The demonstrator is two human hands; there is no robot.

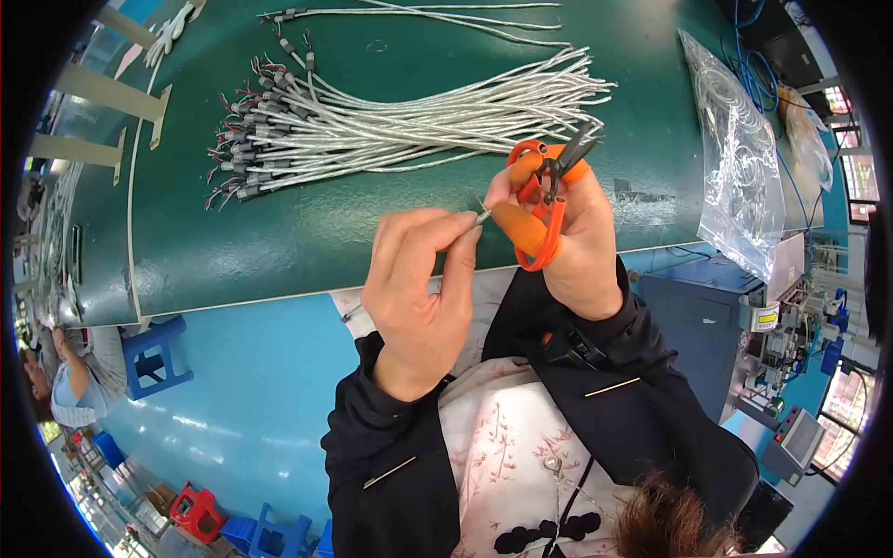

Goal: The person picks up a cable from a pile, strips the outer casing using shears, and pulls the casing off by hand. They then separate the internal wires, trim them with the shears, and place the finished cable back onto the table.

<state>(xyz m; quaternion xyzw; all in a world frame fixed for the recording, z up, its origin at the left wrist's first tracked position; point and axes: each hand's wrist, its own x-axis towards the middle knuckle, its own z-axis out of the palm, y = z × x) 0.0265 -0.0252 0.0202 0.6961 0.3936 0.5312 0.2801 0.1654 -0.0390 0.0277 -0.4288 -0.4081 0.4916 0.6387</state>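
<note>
Thumb and fingers of my left hand (420, 279) pinch a short pale cable end (483, 216) with thin wires showing at its tip. Close beside it, my right hand (577, 223) grips a pair of scissors (551, 177) with orange handles, the dark blades pointing up and away from the cable end. Orange finger covers sit on several of its fingers. Beyond both hands lies a large bundle of silvery braided cables (400, 121) on the green table, their dark-sleeved ends with thin red and bare wires toward the left.
A few separate cables (437, 11) lie at the far edge of the green table (307, 242). Clear plastic bags (735, 158) rest at the right, near blue cords (758, 65). A blue stool (158, 358) and another person (84, 372) are at the left.
</note>
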